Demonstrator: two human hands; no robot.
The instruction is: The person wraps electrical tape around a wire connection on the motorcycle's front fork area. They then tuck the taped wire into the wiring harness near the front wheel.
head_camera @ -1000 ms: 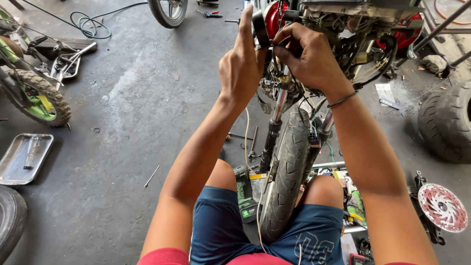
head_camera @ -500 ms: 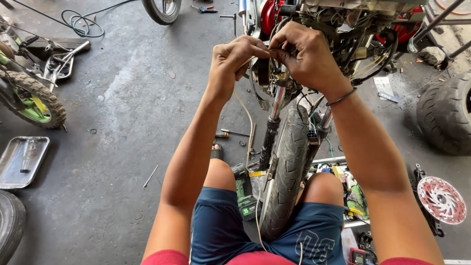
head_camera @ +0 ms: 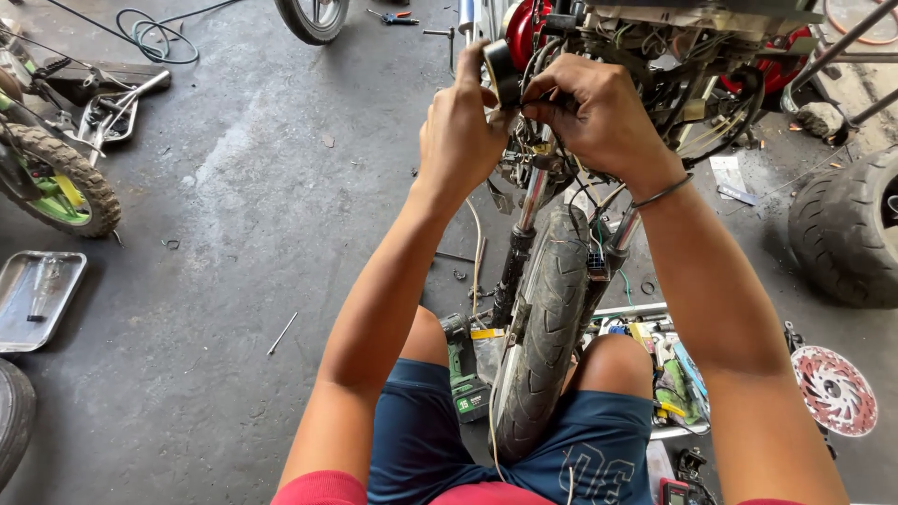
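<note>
Compared with a second ago: left hand no longer raised flat, now closed in grip on round black part at motorcycle head. Right hand pinching wires beside it, above front tyre. Probably fitting work now.

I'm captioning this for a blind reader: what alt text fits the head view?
A seated person's left hand and right hand work at the wiring behind a motorcycle's headstock, its front tyre between their knees. A metal tray lies on the concrete floor.
</note>
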